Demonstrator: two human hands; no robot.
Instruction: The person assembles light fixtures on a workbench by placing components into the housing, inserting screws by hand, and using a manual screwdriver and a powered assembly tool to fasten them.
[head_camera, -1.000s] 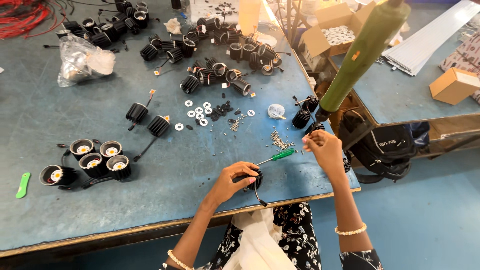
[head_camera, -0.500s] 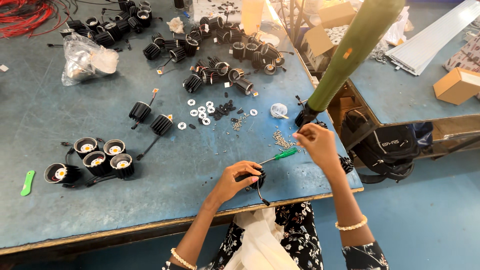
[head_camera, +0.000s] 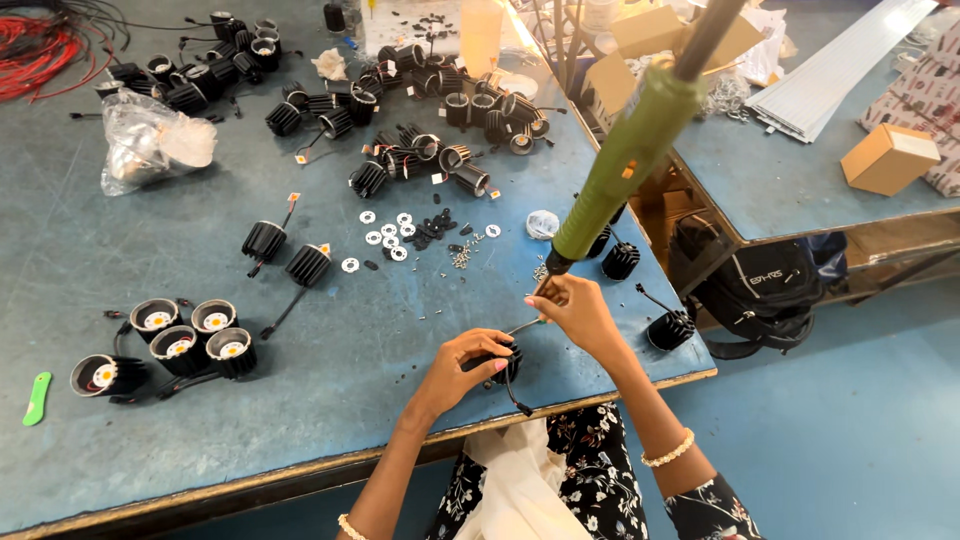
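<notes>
- Our left hand (head_camera: 462, 365) is curled tight around a small black finned metal lamp housing (head_camera: 507, 362), pinning it near the front edge of the blue-grey worktable (head_camera: 330, 400) so it cannot turn
- Our right hand (head_camera: 578, 310) pinches a slim screwdriver shaft (head_camera: 522, 325), its tip angled down at the housing; whether a screw sits under it, we cannot tell
- The long olive-green powered screwdriver (head_camera: 625, 170) hangs just above that hand, tip down, suspended within easy reach
- Loose white washers (head_camera: 385, 232) and tiny silver screws (head_camera: 460, 258) lie mid-table, straight ahead of us, handy for picking
- Five black round lamps with white-and-yellow centres (head_camera: 175, 345) sit bunched toward the front left corner, apart from the bare black finned housings (head_camera: 420, 150) heaped toward the back edge, which looks like sorting
</notes>
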